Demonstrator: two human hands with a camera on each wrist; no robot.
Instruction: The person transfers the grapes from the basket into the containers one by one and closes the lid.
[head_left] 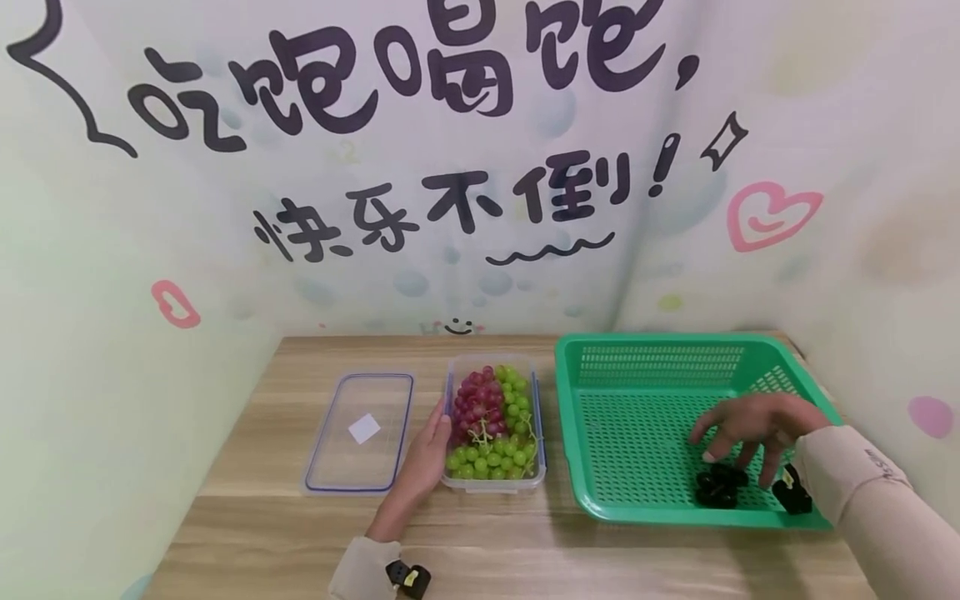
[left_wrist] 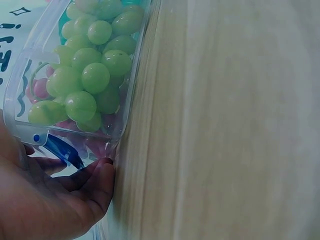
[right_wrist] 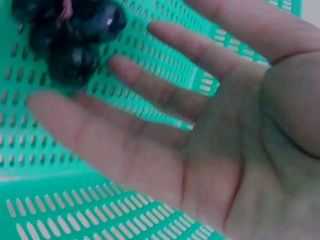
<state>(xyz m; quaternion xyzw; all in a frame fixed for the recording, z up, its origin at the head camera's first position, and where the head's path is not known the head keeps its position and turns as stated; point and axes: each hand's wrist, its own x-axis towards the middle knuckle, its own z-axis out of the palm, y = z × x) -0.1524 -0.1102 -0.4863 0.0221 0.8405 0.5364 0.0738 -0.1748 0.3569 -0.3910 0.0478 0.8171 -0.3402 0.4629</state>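
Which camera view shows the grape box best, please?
The head view, because nearly the whole box shows. The left wrist view shows part close up, cut off at the top; the right wrist view shows none.

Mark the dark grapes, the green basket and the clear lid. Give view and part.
Dark grapes (head_left: 722, 486): head view, middle of the cluster.
Green basket (head_left: 637, 442): head view, bare perforated floor.
Clear lid (head_left: 362, 463): head view, clear panel, near half.
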